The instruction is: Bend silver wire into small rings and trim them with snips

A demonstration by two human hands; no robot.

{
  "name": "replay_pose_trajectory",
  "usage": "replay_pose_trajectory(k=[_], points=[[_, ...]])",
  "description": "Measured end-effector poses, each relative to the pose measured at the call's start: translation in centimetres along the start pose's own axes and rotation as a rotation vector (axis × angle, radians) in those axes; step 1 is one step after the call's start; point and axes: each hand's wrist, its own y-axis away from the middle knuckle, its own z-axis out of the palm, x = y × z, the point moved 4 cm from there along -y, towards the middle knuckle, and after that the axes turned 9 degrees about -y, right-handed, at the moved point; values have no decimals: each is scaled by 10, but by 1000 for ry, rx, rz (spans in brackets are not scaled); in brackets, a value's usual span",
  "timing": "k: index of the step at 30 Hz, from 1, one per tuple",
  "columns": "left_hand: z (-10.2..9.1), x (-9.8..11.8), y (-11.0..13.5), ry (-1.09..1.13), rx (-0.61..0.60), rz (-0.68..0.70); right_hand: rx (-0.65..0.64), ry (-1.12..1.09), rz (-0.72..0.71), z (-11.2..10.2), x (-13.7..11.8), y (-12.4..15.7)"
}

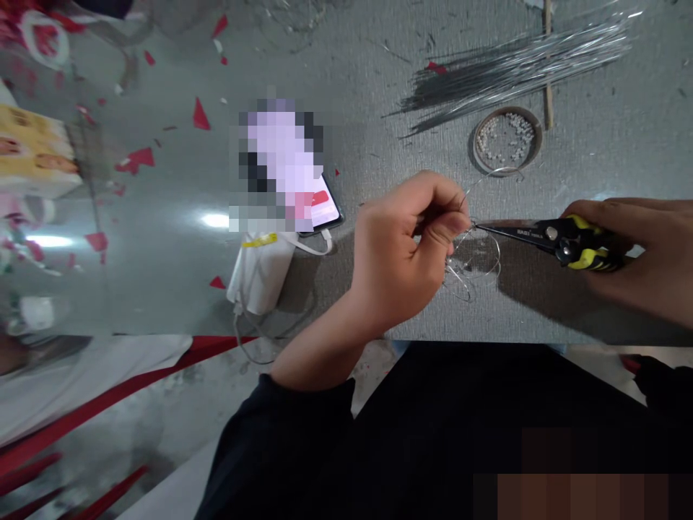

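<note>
My left hand [406,249] is closed in a pinch on a thin silver wire [476,263] that loops in several coils just above the grey table. My right hand [644,256] is wrapped round the yellow and black handles of long-nose pliers [557,237]. The pliers' tip meets the wire right at my left fingertips. A small round dish of white beads [507,139] sits just beyond the hands. A bundle of straight silver wires [520,68] lies at the back of the table.
A phone [322,209] lies on the table left of my left hand, cabled to a white power bank [260,271]. Red paper scraps [200,115] are scattered at the left. A thin wooden stick [548,65] lies by the wire bundle. The table edge [487,341] runs near my body.
</note>
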Motion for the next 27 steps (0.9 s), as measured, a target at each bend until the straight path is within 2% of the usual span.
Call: replay_pose_trajectory(k=[6, 13, 16, 19, 27], points=[[2, -3, -1, 23, -66, -54, -29, -8, 16, 0, 1, 0], [-3, 10, -6, -108, -127, 180, -72, 2, -21, 6, 11, 6], [-4, 15, -7, -157, -139, 240, -74, -5, -17, 6, 14, 6], [-4, 15, -9, -137, -118, 238, -66, -36, 10, 4, 17, 2], [-3, 5, -10, 31, -148, 191, -69, -180, -44, -3, 32, -8]])
